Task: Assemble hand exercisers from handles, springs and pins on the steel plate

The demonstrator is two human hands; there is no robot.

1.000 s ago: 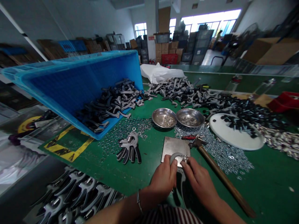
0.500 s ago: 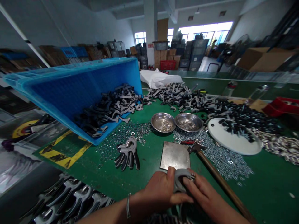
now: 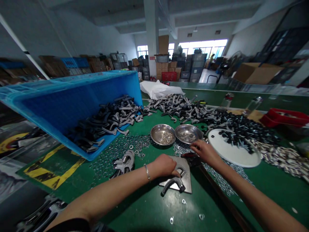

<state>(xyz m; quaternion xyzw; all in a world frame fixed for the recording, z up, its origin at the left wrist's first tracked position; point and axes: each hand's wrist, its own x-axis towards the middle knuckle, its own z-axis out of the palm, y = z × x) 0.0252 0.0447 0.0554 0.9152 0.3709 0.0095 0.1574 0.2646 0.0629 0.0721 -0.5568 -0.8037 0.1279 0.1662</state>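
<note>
My left hand (image 3: 164,165) is closed on a grey hand-grip part (image 3: 174,182) and holds it down on the square steel plate (image 3: 187,180) on the green table. My right hand (image 3: 204,150) reaches forward over the pile of small metal washers (image 3: 218,177), just below the two steel bowls (image 3: 188,133); its fingers are curled and whatever they hold is hidden. A red-handled tool (image 3: 188,155) lies under that hand. A finished bundle of grips (image 3: 123,163) lies to the left.
A tilted blue crate (image 3: 72,96) spills black and grey handles at the left. More handles (image 3: 178,104) and black knobs (image 3: 243,129) are heaped behind, beside a white round board (image 3: 235,151). A red tray (image 3: 285,117) stands at the far right.
My hands came apart from the part held near my body. The left set it on the steel plate; the right reached forward to the washers by the bowls.
</note>
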